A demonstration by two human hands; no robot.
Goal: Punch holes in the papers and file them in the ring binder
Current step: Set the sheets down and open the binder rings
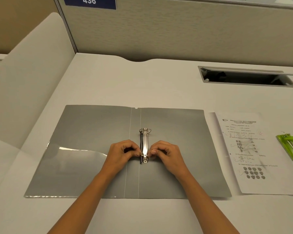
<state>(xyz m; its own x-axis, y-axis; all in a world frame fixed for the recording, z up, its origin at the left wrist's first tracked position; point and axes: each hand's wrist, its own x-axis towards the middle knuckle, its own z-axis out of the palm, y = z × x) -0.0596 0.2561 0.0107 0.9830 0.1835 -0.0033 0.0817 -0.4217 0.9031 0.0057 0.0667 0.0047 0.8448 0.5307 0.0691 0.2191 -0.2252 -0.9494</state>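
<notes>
White desk [159,81], open ring binder [91,132], left hand [123,152] and right hand [166,152] each in a pinch on its near ring [145,156].

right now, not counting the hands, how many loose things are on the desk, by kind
ring binder: 1, grey, lying open
paper stack: 1, sheet count unclear
hole punch: 1, green
total: 3
</notes>
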